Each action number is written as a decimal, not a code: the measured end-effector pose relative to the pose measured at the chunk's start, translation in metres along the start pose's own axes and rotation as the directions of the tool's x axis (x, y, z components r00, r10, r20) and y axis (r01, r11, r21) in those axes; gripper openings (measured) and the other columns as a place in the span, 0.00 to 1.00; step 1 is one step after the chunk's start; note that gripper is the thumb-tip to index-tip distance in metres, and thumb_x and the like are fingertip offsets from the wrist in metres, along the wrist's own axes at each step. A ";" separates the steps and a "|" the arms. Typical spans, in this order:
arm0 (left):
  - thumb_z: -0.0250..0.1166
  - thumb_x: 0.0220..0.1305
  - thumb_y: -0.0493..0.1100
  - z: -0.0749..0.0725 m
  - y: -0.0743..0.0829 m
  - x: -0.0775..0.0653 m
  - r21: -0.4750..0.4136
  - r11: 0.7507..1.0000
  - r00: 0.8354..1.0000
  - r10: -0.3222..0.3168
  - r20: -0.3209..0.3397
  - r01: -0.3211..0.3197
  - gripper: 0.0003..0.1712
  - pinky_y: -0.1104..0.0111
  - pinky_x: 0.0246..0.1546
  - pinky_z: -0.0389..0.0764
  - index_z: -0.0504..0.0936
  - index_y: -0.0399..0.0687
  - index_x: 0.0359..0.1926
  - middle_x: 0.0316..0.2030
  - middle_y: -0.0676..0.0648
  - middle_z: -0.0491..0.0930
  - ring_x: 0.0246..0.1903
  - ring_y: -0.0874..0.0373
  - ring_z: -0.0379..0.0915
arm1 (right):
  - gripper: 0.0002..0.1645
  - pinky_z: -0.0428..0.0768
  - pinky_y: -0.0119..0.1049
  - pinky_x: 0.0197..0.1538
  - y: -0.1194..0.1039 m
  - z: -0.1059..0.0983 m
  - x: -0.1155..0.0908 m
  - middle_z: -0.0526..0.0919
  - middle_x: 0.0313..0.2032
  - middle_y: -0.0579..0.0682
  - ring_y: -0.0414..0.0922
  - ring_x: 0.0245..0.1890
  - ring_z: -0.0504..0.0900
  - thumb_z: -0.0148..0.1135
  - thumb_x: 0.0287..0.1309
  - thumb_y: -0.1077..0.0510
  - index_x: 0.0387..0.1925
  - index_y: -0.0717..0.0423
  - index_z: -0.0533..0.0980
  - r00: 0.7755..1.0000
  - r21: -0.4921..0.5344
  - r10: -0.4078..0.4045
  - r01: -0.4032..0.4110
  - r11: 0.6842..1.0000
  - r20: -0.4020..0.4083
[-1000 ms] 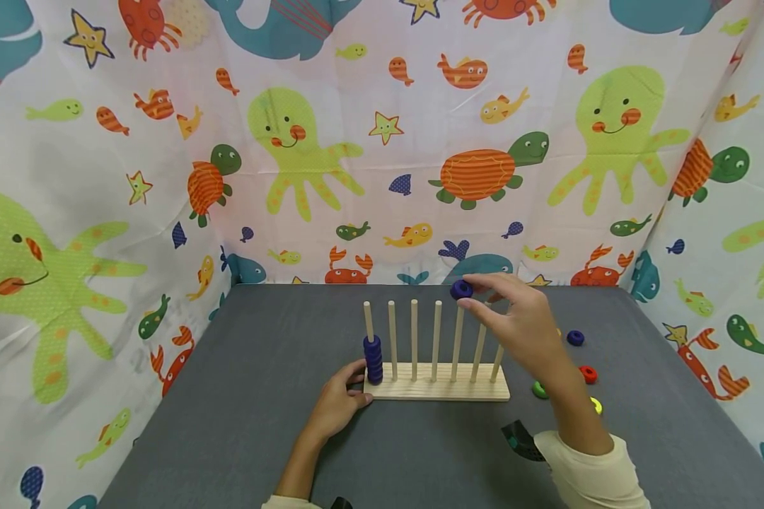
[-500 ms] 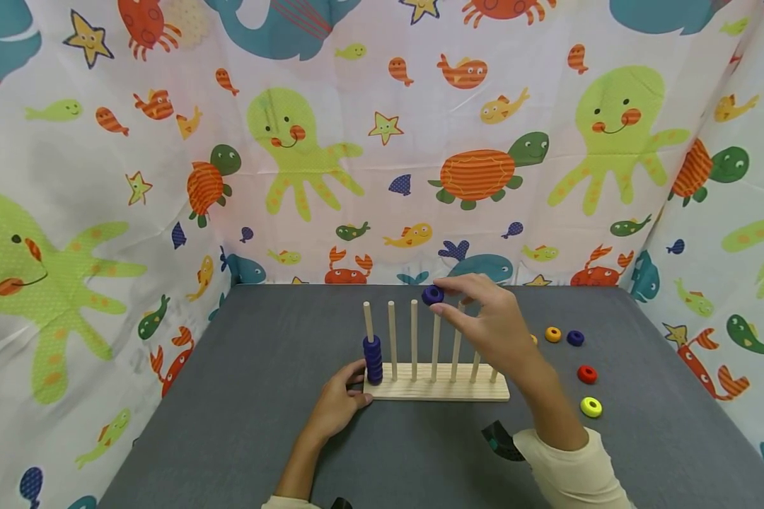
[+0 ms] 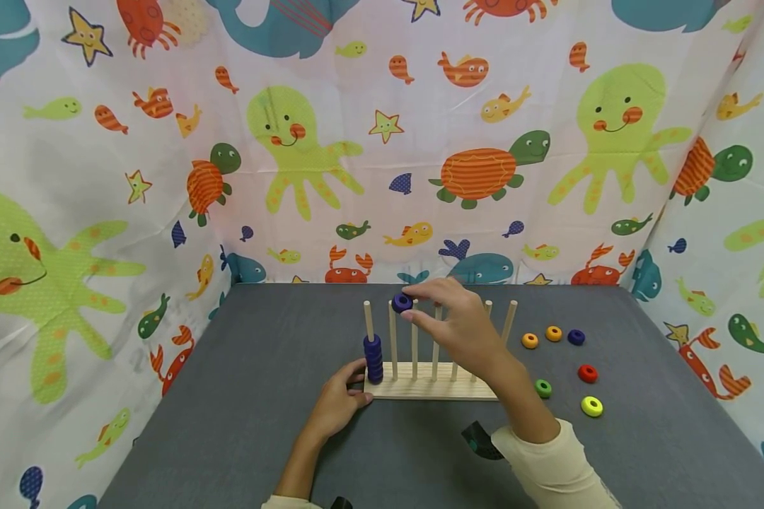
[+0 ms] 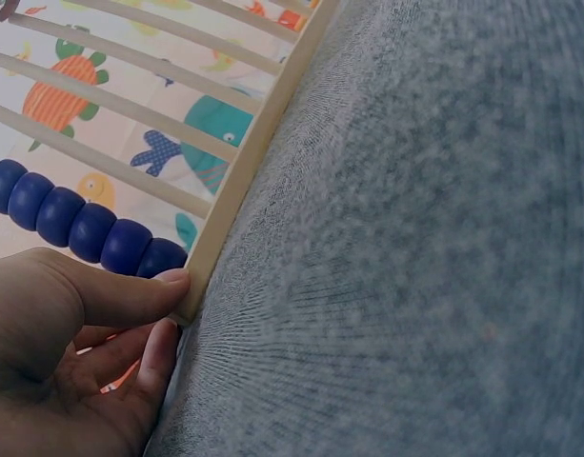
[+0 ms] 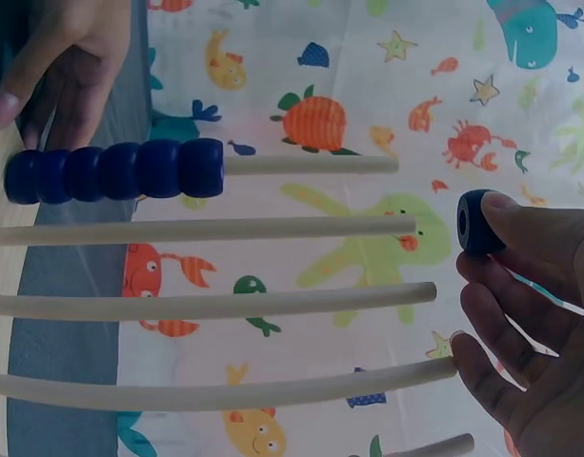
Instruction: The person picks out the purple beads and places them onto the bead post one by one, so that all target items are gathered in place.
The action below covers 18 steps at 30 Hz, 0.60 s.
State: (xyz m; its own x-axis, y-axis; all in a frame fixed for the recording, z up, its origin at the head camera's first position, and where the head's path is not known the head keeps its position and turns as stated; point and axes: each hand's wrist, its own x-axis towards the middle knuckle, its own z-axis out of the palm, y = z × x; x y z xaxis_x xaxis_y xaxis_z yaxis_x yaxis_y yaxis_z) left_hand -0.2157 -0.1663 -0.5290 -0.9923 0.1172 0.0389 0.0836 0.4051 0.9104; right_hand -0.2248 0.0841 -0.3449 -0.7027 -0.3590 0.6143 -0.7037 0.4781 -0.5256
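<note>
A wooden peg rack with a row of upright pegs stands on the table. On its leftmost peg is a stack of several dark blue beads, with bare peg above them. My left hand grips the left end of the base; in the left wrist view the thumb lies on the base's corner below the stack. Between thumb and fingertips my right hand pinches another dark blue bead, held near the tip of the second peg. The right wrist view has this bead's hole facing the pegs, apart from their tips.
Right of the rack lie loose beads: two orange, one blue, one red, one green and one yellow. A cloth printed with sea animals hangs behind the grey table.
My right hand has moved left along the peg tips with the blue bead, uncovering the right-hand pegs and loose beads. My left hand stays on the base.
</note>
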 end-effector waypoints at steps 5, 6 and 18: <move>0.71 0.63 0.29 -0.001 0.001 -0.001 -0.015 1.000 1.000 0.005 0.001 -0.005 0.38 0.51 0.58 0.84 0.73 0.41 0.74 0.66 0.35 0.79 0.62 0.40 0.79 | 0.22 0.83 0.52 0.58 -0.003 0.006 0.006 0.89 0.52 0.50 0.49 0.55 0.82 0.76 0.62 0.59 0.58 0.56 0.86 1.000 0.024 -0.008 0.008 1.000 0.007; 0.71 0.63 0.29 -0.001 0.001 -0.001 -0.015 1.000 1.000 0.005 0.001 -0.005 0.38 0.51 0.58 0.84 0.73 0.41 0.74 0.66 0.35 0.79 0.62 0.41 0.79 | 0.23 0.83 0.54 0.60 -0.003 0.008 0.007 0.88 0.53 0.51 0.50 0.57 0.81 0.76 0.62 0.59 0.58 0.56 0.86 1.000 0.029 -0.006 0.006 1.000 0.013; 0.71 0.63 0.29 -0.001 0.000 0.000 -0.018 1.000 1.000 0.012 0.011 -0.012 0.37 0.53 0.57 0.85 0.74 0.40 0.73 0.65 0.35 0.79 0.62 0.40 0.79 | 0.22 0.80 0.55 0.66 -0.008 0.025 0.019 0.89 0.54 0.52 0.52 0.58 0.82 0.74 0.65 0.59 0.59 0.57 0.85 0.997 -0.006 -0.020 0.020 1.000 0.076</move>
State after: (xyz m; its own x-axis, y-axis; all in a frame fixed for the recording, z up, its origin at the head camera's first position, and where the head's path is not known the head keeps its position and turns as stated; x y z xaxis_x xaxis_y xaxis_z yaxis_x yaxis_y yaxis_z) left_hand -0.2159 -0.1670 -0.5287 -0.9902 0.1322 0.0451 0.0935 0.3870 0.9173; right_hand -0.2356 0.0534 -0.3437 -0.6947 -0.4283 0.5778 -0.7170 0.4758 -0.5094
